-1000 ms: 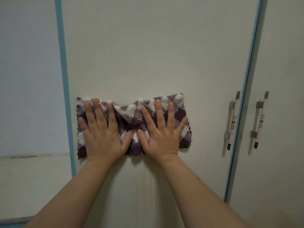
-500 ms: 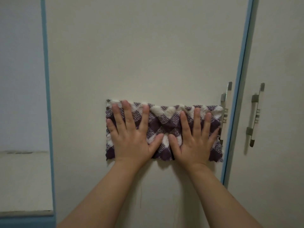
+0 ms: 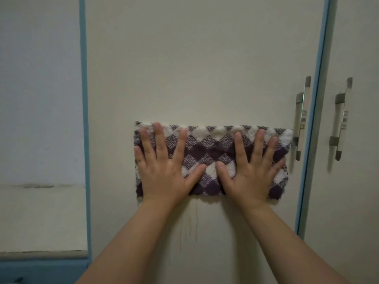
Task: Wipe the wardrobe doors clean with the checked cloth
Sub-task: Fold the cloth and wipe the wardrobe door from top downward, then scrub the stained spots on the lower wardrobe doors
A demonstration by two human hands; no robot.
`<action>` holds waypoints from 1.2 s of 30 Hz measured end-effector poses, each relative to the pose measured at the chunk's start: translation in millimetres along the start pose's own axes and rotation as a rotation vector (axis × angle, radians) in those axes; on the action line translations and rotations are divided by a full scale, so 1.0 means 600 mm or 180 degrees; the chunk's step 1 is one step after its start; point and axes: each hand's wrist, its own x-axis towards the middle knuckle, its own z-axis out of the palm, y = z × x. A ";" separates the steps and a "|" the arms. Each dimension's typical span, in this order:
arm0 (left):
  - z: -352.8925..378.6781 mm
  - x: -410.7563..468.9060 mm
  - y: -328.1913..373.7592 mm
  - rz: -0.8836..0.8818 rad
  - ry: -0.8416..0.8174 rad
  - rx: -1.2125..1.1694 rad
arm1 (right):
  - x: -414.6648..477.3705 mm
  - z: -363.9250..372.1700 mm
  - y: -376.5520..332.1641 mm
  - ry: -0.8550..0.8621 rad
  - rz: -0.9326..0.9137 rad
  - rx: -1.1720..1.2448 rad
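both flat hands, left hand (image 3: pixel 164 171) and right hand (image 3: pixel 251 173), fingers spread wide, press the purple-and-white checked cloth (image 3: pixel 211 152) on the cream wardrobe door (image 3: pixel 194 68) for even contact; metal bar handle (image 3: pixel 301 119) at 3 o'clock.

No word, label, brand or number can be read. The silver metal bar handle (image 3: pixel 303 119) on the cream wardrobe door (image 3: pixel 194 68) and the matching silver handle (image 3: pixel 344 119) further right bear small marks, too blurred to read.

One cloth (image 3: pixel 211 148), two doors (image 3: pixel 194 68) (image 3: pixel 359 48), two handles (image 3: pixel 302 119) (image 3: pixel 342 119)

bare door (image 3: pixel 194 68) above cloth (image 3: pixel 213 146), handle (image 3: pixel 301 119) blocking right
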 end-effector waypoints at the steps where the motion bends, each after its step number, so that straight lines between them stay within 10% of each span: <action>1: -0.002 -0.001 -0.010 -0.0050 -0.0006 0.0035 | 0.000 0.002 -0.017 0.0021 0.0031 0.0002; 16: -0.033 -0.058 -0.167 -0.0829 -0.0009 -0.0167 | -0.042 0.030 -0.226 0.0255 -0.0770 0.0103; 36: 0.022 -0.086 0.107 0.0023 -0.0146 -0.0131 | -0.083 0.002 0.103 0.0095 -0.0009 0.0048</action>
